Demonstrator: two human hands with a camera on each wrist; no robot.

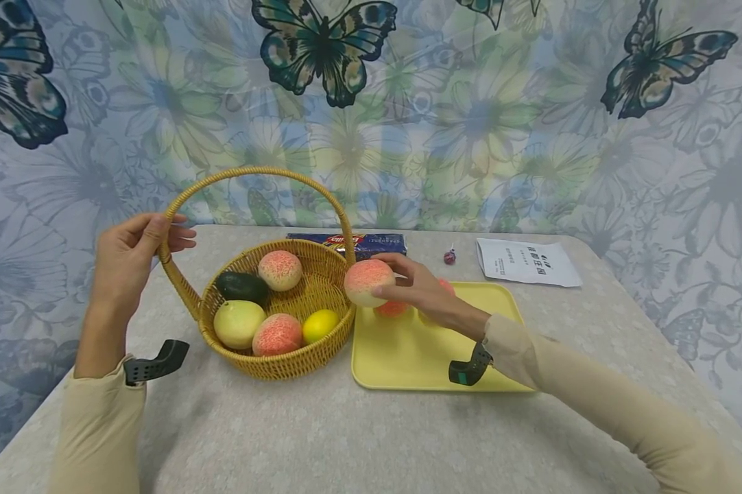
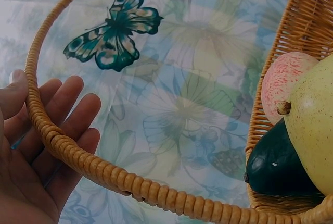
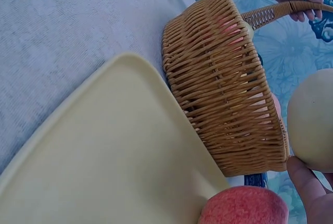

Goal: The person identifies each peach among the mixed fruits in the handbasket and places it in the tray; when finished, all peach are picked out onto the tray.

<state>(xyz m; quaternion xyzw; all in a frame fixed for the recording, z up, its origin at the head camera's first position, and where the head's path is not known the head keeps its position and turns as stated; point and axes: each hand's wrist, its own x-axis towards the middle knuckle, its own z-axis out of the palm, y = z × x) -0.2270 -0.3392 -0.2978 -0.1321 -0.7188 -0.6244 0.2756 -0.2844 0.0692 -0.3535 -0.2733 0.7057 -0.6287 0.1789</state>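
The right hand (image 1: 429,291) has its fingers wrapped round a pink speckled peach (image 1: 369,282), holding it up just over the basket's right rim, at the far left corner of the yellow tray (image 1: 408,357). The left hand (image 1: 127,257) rests on the left side of the basket handle (image 1: 188,195), thumb hooked round it and fingers mostly straight. The wicker basket (image 1: 284,363) holds two more peaches, a dark avocado (image 1: 243,287), a pale green fruit (image 1: 238,323) and a lemon (image 1: 319,325). Another peach (image 1: 391,309) sits on the tray right under the hand. Far off lie a blue box (image 1: 371,242), a lollipop (image 1: 449,256) and a paper sheet (image 1: 525,262).
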